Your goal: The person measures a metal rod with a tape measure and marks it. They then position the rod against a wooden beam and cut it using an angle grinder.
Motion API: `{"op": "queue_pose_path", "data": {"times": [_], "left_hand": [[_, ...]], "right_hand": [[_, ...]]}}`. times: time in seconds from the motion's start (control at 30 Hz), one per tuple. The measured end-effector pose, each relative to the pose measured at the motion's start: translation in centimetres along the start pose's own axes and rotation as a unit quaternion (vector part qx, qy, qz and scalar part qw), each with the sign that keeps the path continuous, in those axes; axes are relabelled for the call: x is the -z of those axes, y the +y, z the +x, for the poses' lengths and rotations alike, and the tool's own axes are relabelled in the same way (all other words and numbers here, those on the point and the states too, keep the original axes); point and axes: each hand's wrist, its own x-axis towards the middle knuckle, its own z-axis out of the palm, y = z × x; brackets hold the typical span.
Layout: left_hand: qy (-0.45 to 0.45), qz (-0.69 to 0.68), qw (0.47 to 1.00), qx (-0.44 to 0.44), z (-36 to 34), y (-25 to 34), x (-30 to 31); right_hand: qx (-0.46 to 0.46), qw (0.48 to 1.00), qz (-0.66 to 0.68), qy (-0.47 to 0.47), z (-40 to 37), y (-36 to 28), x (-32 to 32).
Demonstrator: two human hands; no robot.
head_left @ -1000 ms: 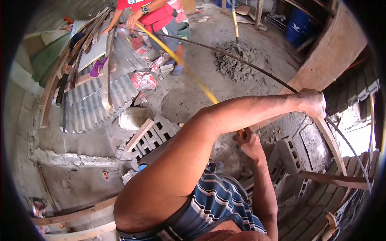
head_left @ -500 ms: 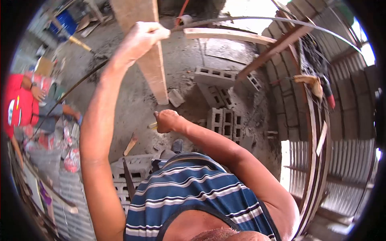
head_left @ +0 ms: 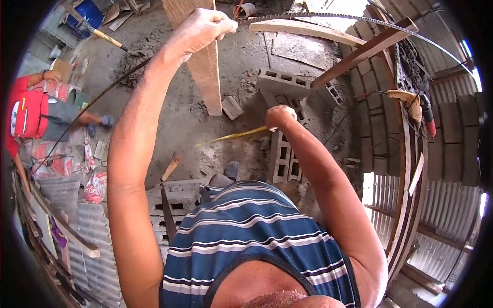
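My left hand (head_left: 208, 31) is raised at the top, its fingers closed round a long thin steel bar (head_left: 328, 15). The bar bends away to the right and runs down behind my forearm to the lower left. Beside that hand, a wide wooden board (head_left: 205, 77) slants down. My right hand (head_left: 281, 118) is a fist in the middle, closed on a yellow strip (head_left: 239, 134) like a measuring tape, which stretches left above the floor; what else lies inside the fist is hidden.
Concrete blocks (head_left: 281, 160) stand right of centre, with more (head_left: 177, 197) beside my body. A wooden beam (head_left: 359, 54) slants at the upper right. Another person in red (head_left: 31, 113) is at the left, near a blue drum (head_left: 87, 18). A hammer-like tool (head_left: 171, 167) lies on the floor.
My right hand has moved right and up, and a longer stretch of the yellow strip now shows. My left hand, still on the bar, sits slightly further right and higher. The other person's arm has shifted.
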Motion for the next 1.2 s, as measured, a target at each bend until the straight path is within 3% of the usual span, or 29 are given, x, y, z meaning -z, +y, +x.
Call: {"op": "queue_pose_path", "data": {"times": [0.47, 0.53, 0.57, 0.67, 0.83, 0.87, 0.93, 1.0, 1.07, 1.13, 1.2], "left_hand": [[0.011, -0.022, 1.0, -0.016, 0.7, -0.2, -0.4], [-0.025, -0.029, 0.999, 0.004, 1.1, 0.0, -0.2], [-0.031, -0.032, 0.999, 0.003, 1.1, 0.2, -0.3], [0.006, -0.018, 1.0, -0.003, 0.5, 1.6, -0.8], [0.013, -0.038, 0.999, -0.026, 1.2, -0.2, -0.3], [0.028, -0.049, 0.998, 0.005, 1.4, 0.0, 0.1], [0.043, -0.03, 0.998, -0.03, 2.4, 0.9, 1.2], [0.057, -0.027, 0.997, -0.054, 3.7, 3.5, 1.7], [0.104, 0.087, 0.981, -0.136, 4.8, 10.1, 0.6], [0.074, 0.06, 0.989, -0.113, 7.2, 15.0, -1.1], [0.067, 0.052, 0.984, -0.154, 11.7, 17.1, -3.6]], "right_hand": [[-0.04, 0.99, 0.114, 0.069, 5.1, 5.2, -7.6], [-0.033, 0.996, 0.086, 0.011, 8.5, 6.0, -10.0], [-0.055, 0.991, 0.122, 0.024, 4.9, 6.2, -8.8], [-0.004, 0.953, 0.235, 0.191, 5.2, 7.7, -14.1], [-0.001, 0.914, 0.361, 0.183, 0.1, 11.5, -19.1], [0.047, 0.889, 0.372, 0.264, 3.3, 12.6, -23.9], [-0.012, 0.873, 0.44, 0.21, -1.8, 14.5, -23.1], [-0.021, 0.865, 0.452, 0.218, -0.9, 16.2, -25.8], [-0.009, 0.865, 0.46, 0.201, -0.8, 17.5, -26.8], [-0.008, 0.858, 0.465, 0.218, -1.8, 17.8, -26.4], [-0.014, 0.837, 0.48, 0.263, -2.1, 17.8, -26.8]]}}
